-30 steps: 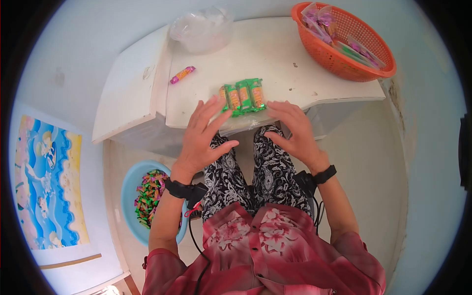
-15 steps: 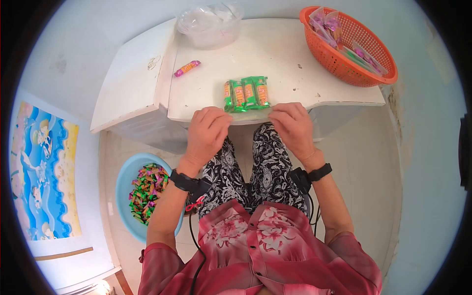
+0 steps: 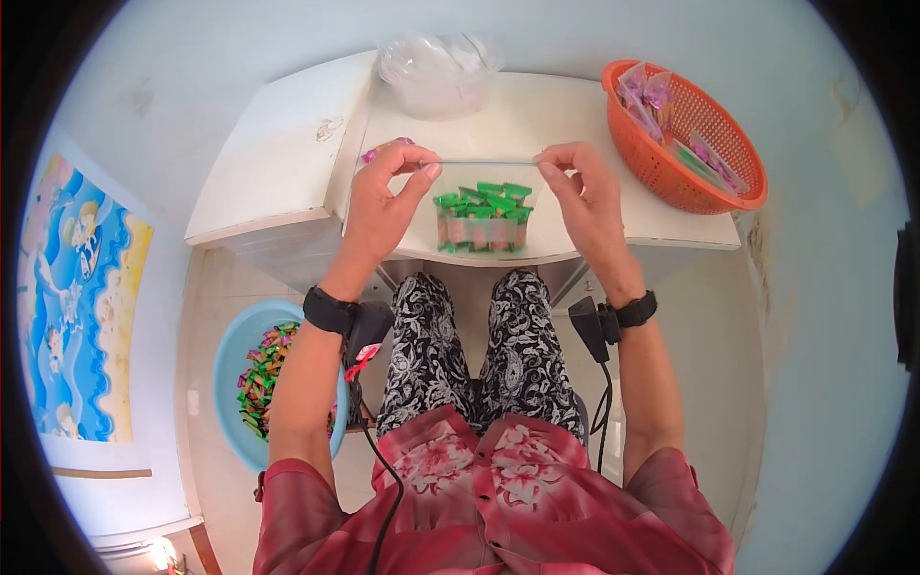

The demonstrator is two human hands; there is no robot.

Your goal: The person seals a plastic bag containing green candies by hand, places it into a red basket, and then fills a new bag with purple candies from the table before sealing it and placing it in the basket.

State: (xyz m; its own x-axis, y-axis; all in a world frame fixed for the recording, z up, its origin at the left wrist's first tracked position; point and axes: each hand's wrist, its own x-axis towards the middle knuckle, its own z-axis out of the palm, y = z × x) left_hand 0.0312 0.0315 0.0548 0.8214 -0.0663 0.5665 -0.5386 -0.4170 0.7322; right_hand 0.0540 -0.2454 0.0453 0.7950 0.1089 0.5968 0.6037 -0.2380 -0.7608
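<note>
A clear plastic bag (image 3: pixel 487 230) hangs from both my hands at the table's front, its top edge stretched straight between them. Inside it stand several green-wrapped snack packets (image 3: pixel 494 203), with their green ends facing up. My left hand (image 3: pixel 383 203) pinches the bag's top left corner between thumb and fingers. At the top right corner, my right hand (image 3: pixel 586 196) grips the same edge in a pinch. Just beyond my left fingers lies a purple-wrapped snack packet (image 3: pixel 383 149), partly hidden by that hand.
An orange perforated basket (image 3: pixel 623 125) with several bagged purple packets stands at the table's right. A clear plastic tub (image 3: pixel 441 96) holding clear bags is at the back of the white table (image 3: pixel 546 101). On the floor to my left, a blue basin (image 3: pixel 228 383) holds many wrapped packets.
The bag of green packets lay flatter on the table; now its top edge is raised and pulled taut. Both hands have moved forward and up with it. The view has shifted slightly.
</note>
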